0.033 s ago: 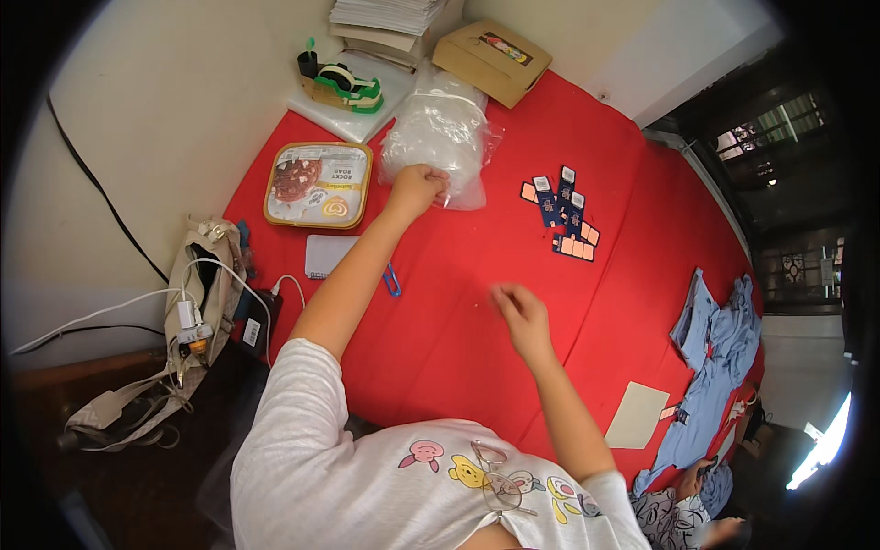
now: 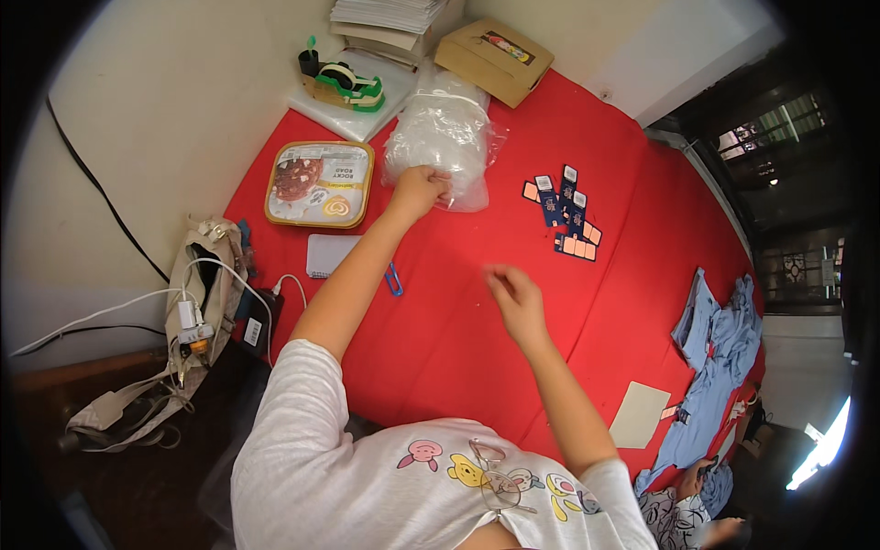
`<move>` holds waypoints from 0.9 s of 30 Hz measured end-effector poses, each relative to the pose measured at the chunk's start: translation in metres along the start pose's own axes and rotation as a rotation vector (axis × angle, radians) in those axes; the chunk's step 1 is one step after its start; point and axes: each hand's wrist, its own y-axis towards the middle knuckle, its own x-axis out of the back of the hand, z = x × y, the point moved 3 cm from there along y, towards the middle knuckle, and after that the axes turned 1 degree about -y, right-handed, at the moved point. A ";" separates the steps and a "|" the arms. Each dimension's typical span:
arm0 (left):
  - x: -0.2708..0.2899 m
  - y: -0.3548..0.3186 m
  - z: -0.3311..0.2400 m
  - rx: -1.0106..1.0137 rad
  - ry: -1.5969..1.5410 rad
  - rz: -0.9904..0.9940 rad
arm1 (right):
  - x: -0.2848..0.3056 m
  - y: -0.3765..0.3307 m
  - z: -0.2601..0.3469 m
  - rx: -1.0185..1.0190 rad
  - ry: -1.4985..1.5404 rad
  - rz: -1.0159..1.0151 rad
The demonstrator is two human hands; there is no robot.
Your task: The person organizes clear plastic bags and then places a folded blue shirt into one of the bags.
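Note:
My left hand [image 2: 423, 191] is at the near edge of a bundle of clear plastic bags [image 2: 438, 137], its fingers closed on the plastic. Over the middle of the red cloth hangs my right hand [image 2: 518, 302], thumb and fingers a little apart, with nothing visible in it. Its fingertips are smeared by motion. Beyond it, to the right, several dark blue tags [image 2: 576, 213] with pale orange panels lie in a loose heap. Left of the bundle sits a lidded plastic food tub [image 2: 320, 183] with a gold rim.
A green tape dispenser [image 2: 353, 89], stacked papers [image 2: 385, 18] and a brown box [image 2: 495, 60] stand at the back. Near my left forearm lie a white notepad [image 2: 328, 255] and a blue clip [image 2: 393, 280]. Blue garments [image 2: 710, 367] and a pale card [image 2: 639, 414] lie right; another person's hand [image 2: 692, 478] shows below.
My right hand has shifted slightly up and left, its fingers stretching out more. My left hand stays at the plastic bags.

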 end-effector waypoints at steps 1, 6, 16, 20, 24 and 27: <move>-0.002 -0.002 0.004 0.021 -0.085 0.040 | -0.014 0.025 0.017 0.177 -0.085 -0.028; -0.001 0.000 -0.004 0.033 -0.058 0.048 | -0.065 0.123 0.048 0.485 -0.582 -0.274; 0.016 -0.036 -0.063 -0.110 0.314 -0.079 | -0.057 0.190 -0.031 -0.122 0.192 -0.272; 0.015 -0.050 -0.085 -0.640 0.716 -0.241 | -0.065 0.182 0.004 -0.145 0.105 -0.356; 0.001 -0.034 -0.079 -0.760 0.838 -0.253 | -0.057 0.177 0.039 0.060 -0.397 -0.350; -0.002 -0.007 -0.048 -0.651 0.935 -0.273 | -0.055 0.169 0.052 0.402 -0.475 -0.394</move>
